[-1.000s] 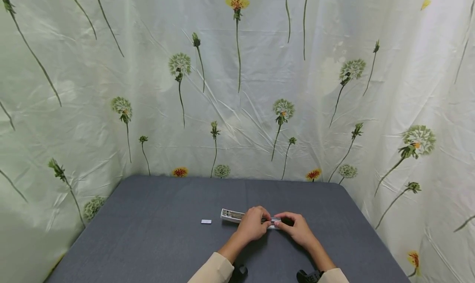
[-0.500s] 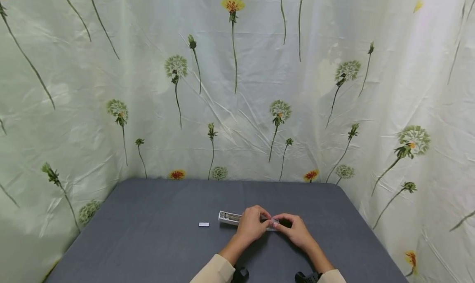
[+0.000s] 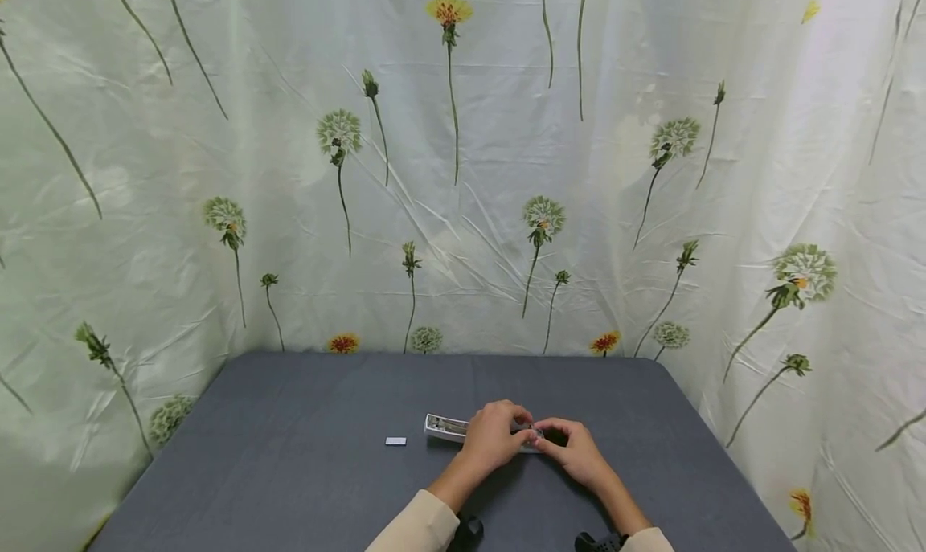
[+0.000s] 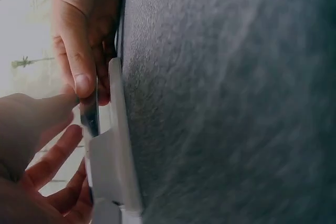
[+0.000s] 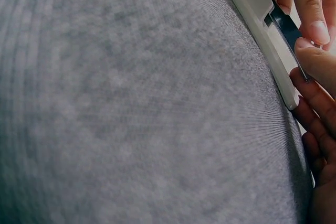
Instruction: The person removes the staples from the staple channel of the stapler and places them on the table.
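A white stapler lies opened out on the table, its dark metal staple channel exposed above the pale base. My left hand reaches over the middle of it, thumb and fingers holding around the channel. At the stapler's right end, my right hand pinches the end of the channel between thumb and fingers. In the right wrist view, my right thumb sits close to the left thumb. Something small and shiny shows between the thumbs; its kind is unclear.
A small white rectangular piece lies on the dark grey table, left of the stapler. A curtain printed with dandelions hangs behind the table. Black devices are strapped at the wrists.
The fingertips of both hands have come together over the channel, covering the part that showed between them. The stapler stays in place; the head view has shifted slightly.
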Available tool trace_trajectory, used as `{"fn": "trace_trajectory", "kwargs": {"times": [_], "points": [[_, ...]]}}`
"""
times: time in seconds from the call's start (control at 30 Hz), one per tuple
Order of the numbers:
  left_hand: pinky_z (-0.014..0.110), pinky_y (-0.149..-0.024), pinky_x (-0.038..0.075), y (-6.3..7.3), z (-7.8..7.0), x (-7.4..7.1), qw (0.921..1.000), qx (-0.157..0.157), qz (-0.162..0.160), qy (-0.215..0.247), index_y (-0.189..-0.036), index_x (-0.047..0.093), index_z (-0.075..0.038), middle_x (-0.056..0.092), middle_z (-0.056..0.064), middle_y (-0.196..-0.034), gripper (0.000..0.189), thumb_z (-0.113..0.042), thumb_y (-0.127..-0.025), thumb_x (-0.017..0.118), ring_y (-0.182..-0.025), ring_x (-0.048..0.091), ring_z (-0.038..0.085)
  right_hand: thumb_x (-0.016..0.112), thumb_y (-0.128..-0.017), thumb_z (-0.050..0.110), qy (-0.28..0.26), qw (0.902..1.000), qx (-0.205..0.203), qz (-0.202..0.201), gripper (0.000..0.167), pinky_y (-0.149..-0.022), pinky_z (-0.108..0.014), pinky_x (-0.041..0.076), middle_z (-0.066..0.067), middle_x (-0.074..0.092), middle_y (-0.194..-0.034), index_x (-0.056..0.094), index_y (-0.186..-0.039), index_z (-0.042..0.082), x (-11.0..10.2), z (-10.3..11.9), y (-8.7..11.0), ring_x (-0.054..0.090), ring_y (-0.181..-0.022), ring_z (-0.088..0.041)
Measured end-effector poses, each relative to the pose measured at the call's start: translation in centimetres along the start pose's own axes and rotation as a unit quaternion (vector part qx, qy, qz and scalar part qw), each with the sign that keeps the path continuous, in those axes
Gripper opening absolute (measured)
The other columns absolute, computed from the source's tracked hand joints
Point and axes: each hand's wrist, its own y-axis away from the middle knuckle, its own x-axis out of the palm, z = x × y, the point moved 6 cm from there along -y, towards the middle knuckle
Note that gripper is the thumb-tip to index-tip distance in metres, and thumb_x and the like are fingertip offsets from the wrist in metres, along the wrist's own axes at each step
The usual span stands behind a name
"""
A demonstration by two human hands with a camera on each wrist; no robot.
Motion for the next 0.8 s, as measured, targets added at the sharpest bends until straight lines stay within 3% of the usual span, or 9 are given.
{"fn": "trace_trajectory", "kwargs": {"times": [0.17, 0.4, 0.6, 0.8], "points": [[0.029, -0.063, 0.053, -0.4, -1.1, -0.2, 0.9978, 0.036, 0.009, -0.055, -0.094, 0.083, -0.023, 0.072, -0.007, -0.089, 0.013, -0.033, -0.087, 0.084, -0.077, 0.067, 0.01, 0.076, -0.095, 0.028, -0.001, 0.9999, 0.009, -0.005, 0.027, -0.088, -0.023, 0.051, -0.006, 0.076, -0.113, 0.076, -0.115, 0.01, -0.1, -0.1, 0.0, 0.065, -0.1, -0.003], [0.03, -0.057, 0.053, -0.9, -2.0, -0.2, 0.9901, 0.059, 0.042, -0.121, -0.088, 0.081, -0.022, 0.072, -0.008, -0.081, 0.007, -0.029, -0.088, 0.083, -0.069, 0.066, 0.011, 0.077, -0.094, 0.026, 0.002, 0.9999, 0.001, -0.01, 0.025, -0.091, -0.028, 0.052, -0.006, 0.076, -0.112, 0.077, -0.113, 0.01, 0.1, 0.0, 0.2, 0.066, -0.102, -0.007], [0.029, -0.057, 0.053, -1.0, -2.2, 0.0, 0.9873, 0.056, 0.073, -0.129, -0.087, 0.081, -0.02, 0.074, -0.007, -0.08, 0.005, -0.024, -0.089, 0.081, -0.065, 0.066, 0.009, 0.076, -0.095, 0.027, 0.002, 1.0, -0.005, -0.007, 0.026, -0.089, -0.024, 0.052, -0.007, 0.076, -0.113, 0.077, -0.114, 0.01, 0.3, -0.2, 0.3, 0.065, -0.101, -0.004], [0.025, -0.058, 0.051, -1.2, -2.3, -0.3, 0.9889, 0.051, 0.079, -0.115, -0.087, 0.081, -0.016, 0.074, -0.004, -0.079, 0.004, -0.02, -0.089, 0.082, -0.064, 0.064, 0.008, 0.076, -0.095, 0.028, 0.013, 0.9998, -0.003, -0.016, 0.026, -0.088, -0.024, 0.052, -0.005, 0.077, -0.111, 0.077, -0.114, 0.011, 0.1, -0.4, 0.1, 0.066, -0.099, -0.004]]}}
